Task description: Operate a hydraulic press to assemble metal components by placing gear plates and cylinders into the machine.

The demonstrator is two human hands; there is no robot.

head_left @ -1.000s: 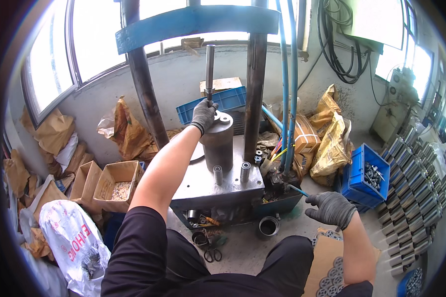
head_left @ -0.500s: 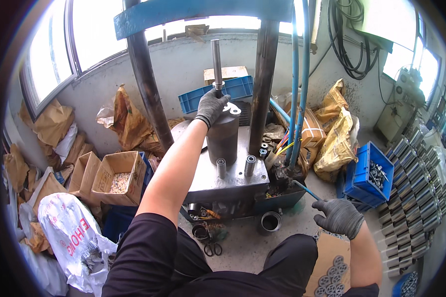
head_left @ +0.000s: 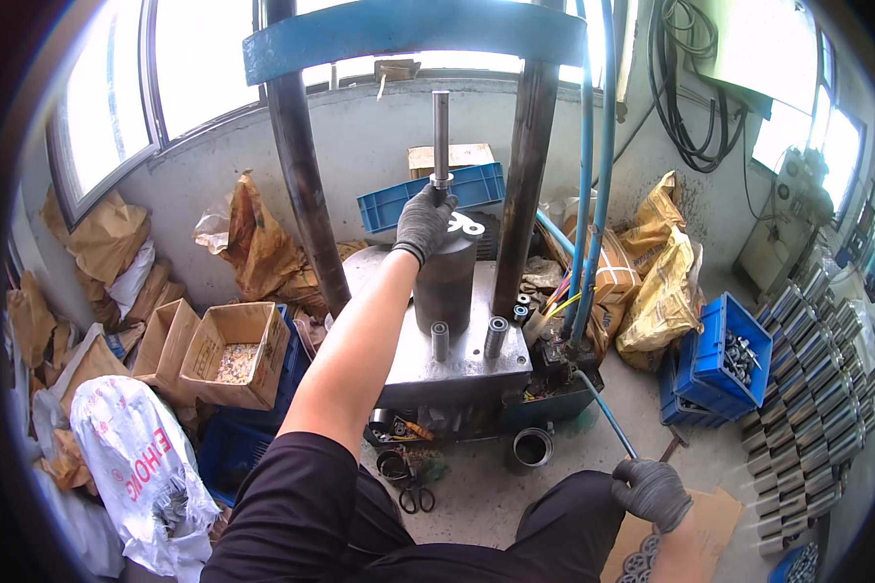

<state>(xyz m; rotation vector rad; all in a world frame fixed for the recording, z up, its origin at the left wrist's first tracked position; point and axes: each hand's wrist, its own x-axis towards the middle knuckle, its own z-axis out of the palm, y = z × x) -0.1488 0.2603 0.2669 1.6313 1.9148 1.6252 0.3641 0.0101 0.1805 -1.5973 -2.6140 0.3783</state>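
My left hand (head_left: 424,223), in a dark grey glove, is closed around the lower end of an upright steel shaft (head_left: 441,131), just below its ring-shaped collar. The shaft's foot is hidden by the fingers. Beside the hand, a white piece with round openings (head_left: 467,225) lies on top of a thick dark cylinder (head_left: 444,287). That cylinder stands on the press's metal table (head_left: 389,364), behind two short steel sleeves (head_left: 496,338). My right hand (head_left: 651,494), gloved too, is closed at the lower end of a long bluish lever (head_left: 607,416), whose tip it covers.
Two dark press columns (head_left: 527,185) and a blue crossbeam (head_left: 413,41) frame the table. Blue hoses (head_left: 593,185) run down at right. Blue bins of metal parts (head_left: 724,360) and stacked steel tubes (head_left: 807,408) stand further right. Scissors (head_left: 417,499) and a black cup (head_left: 532,447) are on the floor.
The lever has swung downward, and my right hand has moved lower and closed on its end. My left hand stays on the shaft. The whole view has shifted slightly.
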